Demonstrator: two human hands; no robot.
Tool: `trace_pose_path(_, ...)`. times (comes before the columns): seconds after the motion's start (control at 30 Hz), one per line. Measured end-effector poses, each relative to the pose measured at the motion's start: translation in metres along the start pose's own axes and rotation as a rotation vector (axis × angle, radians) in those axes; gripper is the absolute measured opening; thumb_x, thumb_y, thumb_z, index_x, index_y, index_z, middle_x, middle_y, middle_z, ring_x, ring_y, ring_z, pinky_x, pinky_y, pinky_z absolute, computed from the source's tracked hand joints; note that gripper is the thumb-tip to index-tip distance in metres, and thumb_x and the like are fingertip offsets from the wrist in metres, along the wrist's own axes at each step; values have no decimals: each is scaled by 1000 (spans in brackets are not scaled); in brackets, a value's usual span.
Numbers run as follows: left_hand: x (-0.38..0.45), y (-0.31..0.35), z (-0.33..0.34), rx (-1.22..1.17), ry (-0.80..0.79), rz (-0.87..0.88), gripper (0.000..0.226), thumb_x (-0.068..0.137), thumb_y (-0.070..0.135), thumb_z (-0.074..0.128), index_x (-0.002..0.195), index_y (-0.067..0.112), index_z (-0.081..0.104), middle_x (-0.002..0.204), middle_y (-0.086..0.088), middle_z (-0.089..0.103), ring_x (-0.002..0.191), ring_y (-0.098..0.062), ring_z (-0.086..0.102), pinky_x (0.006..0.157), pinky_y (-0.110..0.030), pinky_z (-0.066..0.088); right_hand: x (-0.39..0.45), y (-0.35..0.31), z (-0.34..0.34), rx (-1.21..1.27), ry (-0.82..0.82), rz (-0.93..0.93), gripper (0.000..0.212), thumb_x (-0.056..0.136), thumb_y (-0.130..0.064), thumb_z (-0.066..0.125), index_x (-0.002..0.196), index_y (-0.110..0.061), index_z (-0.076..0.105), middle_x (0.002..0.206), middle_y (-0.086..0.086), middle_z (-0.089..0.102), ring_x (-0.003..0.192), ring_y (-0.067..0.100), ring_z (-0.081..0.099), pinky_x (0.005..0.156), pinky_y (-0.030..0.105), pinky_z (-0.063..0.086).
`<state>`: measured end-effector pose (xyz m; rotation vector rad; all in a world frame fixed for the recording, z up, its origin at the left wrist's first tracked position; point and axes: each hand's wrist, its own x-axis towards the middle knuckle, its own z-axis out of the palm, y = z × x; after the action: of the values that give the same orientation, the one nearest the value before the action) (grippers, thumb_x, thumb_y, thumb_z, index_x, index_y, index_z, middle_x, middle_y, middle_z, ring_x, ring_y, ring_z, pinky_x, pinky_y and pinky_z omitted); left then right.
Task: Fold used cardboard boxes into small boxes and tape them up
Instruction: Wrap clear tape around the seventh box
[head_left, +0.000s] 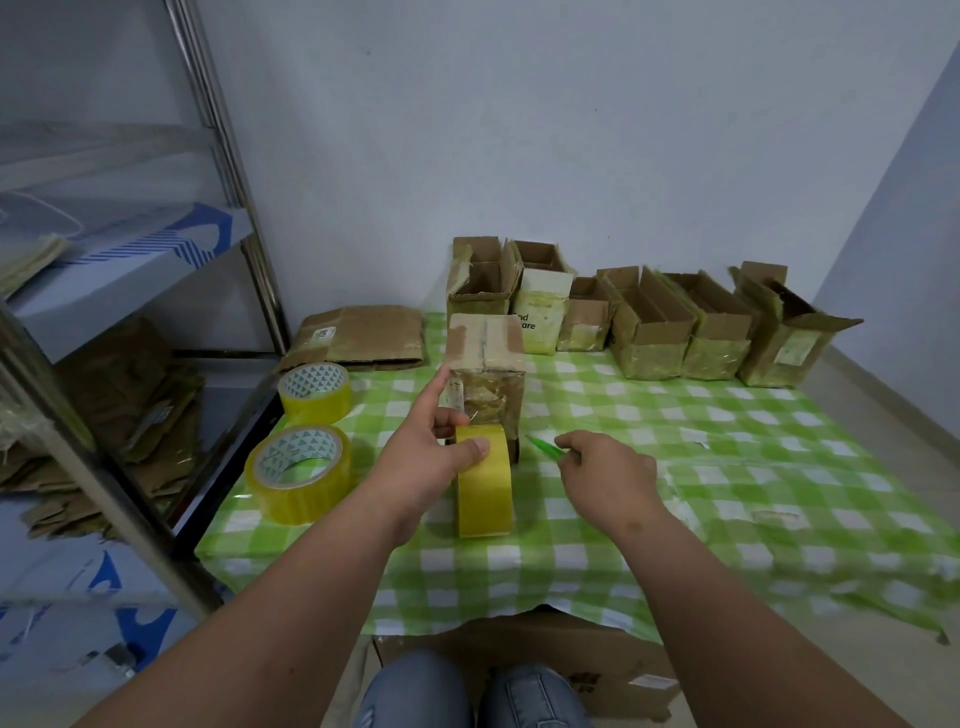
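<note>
While left hand (431, 457) grips tape roll (483, 480), hiding box (485, 379) base, right hand (608, 475) pinches blurred green cutter (545, 448).

A plain pale wall (519, 130) fills the far side and meets a second wall (904, 218) at the right corner. A light floor (883, 410) runs along below it. On the left stands a metal shelving rack (228, 171) with slanting shiny posts. A green-and-white checked cloth (675, 467) covers the low table. The light is soft and even.
</note>
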<state>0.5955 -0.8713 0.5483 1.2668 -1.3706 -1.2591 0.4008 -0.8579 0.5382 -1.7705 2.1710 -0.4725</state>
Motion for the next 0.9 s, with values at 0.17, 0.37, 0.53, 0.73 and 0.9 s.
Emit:
trace_pose_path(0.17, -3, -2, 0, 3, 1, 25, 89, 85, 5, 73, 147, 51, 29, 114, 4, 59, 117, -14, 53, 100, -33, 44, 1, -6, 10, -9, 24, -13, 39, 100, -36, 46, 138, -39, 50, 149, -11, 44, 136, 16, 41, 109, 44, 20)
trace_pose_path(0.37, -5, -1, 0, -1, -2, 46, 85, 86, 6, 73, 146, 50, 33, 112, 6, 59, 115, -11, 54, 99, -29, 44, -4, -46, 1, 773, -108, 65, 21, 96, -43, 54, 105, -27, 65, 107, -10, 59, 104, 14, 53, 92, 36, 42)
trace_pose_path(0.53, -8, 2, 1, 19, -18, 71, 80, 87, 5, 71, 146, 45, 38, 113, 7, 58, 111, -5, 54, 90, -22, 44, 0, -62, -3, 881, -120, 169, 13, 90, -20, 64, 99, -14, 71, 99, -2, 65, 85, 11, 55, 61, 25, 38)
trace_pose_path(0.73, -11, 2, 1, 49, -17, 62, 80, 87, 6, 72, 148, 42, 35, 116, 7, 58, 112, 1, 52, 92, -24, 43, 5, -71, -6, 897, -140, 286, 17, 92, -13, 58, 106, -6, 65, 96, 8, 61, 89, 23, 53, 66, 34, 40)
trace_pose_path(0.9, -9, 4, 0, 71, -10, 32, 83, 86, 12, 74, 152, 37, 29, 117, 9, 58, 111, 1, 51, 94, -26, 41, 7, -77, 7, 557, 20, 102, 17, 96, -23, 48, 80, -27, 55, 98, -5, 63, 96, 21, 58, 94, 44, 43)
